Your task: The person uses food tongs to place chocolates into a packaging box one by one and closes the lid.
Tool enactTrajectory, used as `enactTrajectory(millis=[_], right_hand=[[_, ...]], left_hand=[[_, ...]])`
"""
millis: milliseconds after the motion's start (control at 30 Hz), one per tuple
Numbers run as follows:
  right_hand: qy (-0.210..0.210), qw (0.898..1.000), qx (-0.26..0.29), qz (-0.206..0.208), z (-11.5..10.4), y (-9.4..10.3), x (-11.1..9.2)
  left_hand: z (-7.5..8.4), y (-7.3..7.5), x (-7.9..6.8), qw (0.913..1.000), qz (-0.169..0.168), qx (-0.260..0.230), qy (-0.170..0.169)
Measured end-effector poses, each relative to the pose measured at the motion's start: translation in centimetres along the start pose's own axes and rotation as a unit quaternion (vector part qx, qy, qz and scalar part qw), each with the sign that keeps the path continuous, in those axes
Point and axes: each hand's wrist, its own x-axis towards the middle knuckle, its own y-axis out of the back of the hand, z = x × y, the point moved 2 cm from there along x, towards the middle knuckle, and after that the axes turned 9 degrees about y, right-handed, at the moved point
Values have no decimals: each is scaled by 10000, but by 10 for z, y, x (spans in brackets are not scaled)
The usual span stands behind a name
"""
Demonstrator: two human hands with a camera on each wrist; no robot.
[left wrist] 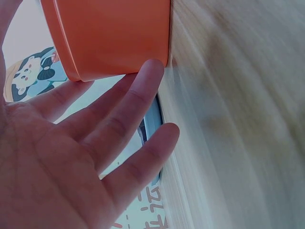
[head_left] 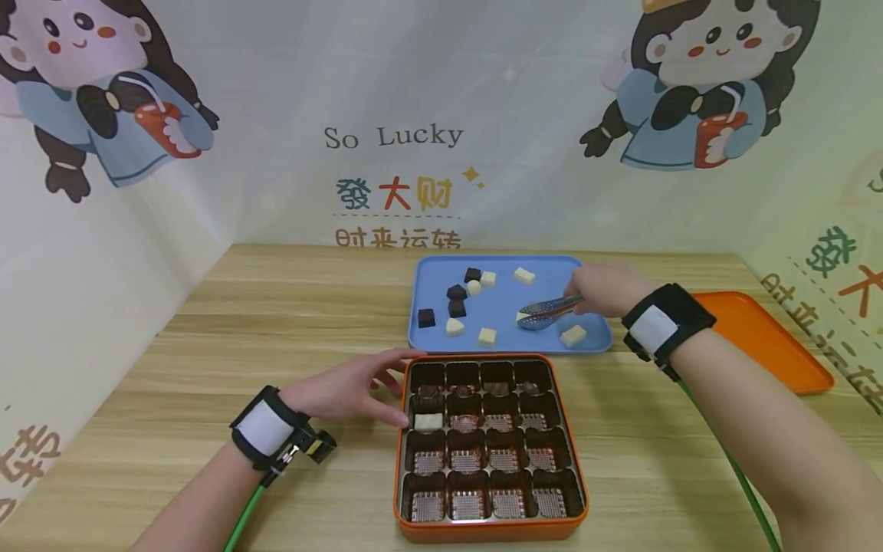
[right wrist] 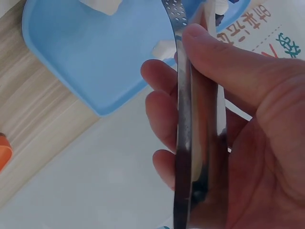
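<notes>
My right hand (head_left: 610,288) grips metal tongs (head_left: 552,308) with perforated tips, thumb on one arm and fingers around the other. The tips lie low over the blue tray (head_left: 503,307), at a white chocolate piece (head_left: 521,317) they partly cover. My left hand (head_left: 352,387) rests against the left side of an orange box (head_left: 490,529), thumb and fingers spread and extended; in the left wrist view its fingertips (left wrist: 151,69) are at the box wall. Dark chocolates (head_left: 463,391) fill the box's back row of compartments, and a white piece (head_left: 428,422) sits at the left of the second row.
Several white pieces (head_left: 487,337) and dark pieces (head_left: 426,317) lie scattered on the blue tray, just behind the box. An orange tray (head_left: 766,337) lies at the right, behind my right forearm. A printed cloth (head_left: 400,92) stands behind the wooden table (head_left: 290,307).
</notes>
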Motion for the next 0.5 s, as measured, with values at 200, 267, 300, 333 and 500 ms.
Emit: enactTrajectory(millis=[200,267,300,333,500], right_hand=[[388,9987,56,323,1,0,-8],[465,9977,185,447,0,3,-14],[470,9973,263,499,-1,5,-17],[474,9969,319,542,-2,8,-20],[554,9945,392,794,-16,22,-35]], left_hand=[[-3,-2,0,10000,-41,-42,-27],[-2,-2,0,10000,-32,-27,-3],[-2,-2,0,10000,-17,-13,10],[-2,-2,0,10000,-5,-2,23],[-2,-1,1,10000,33,55,39]])
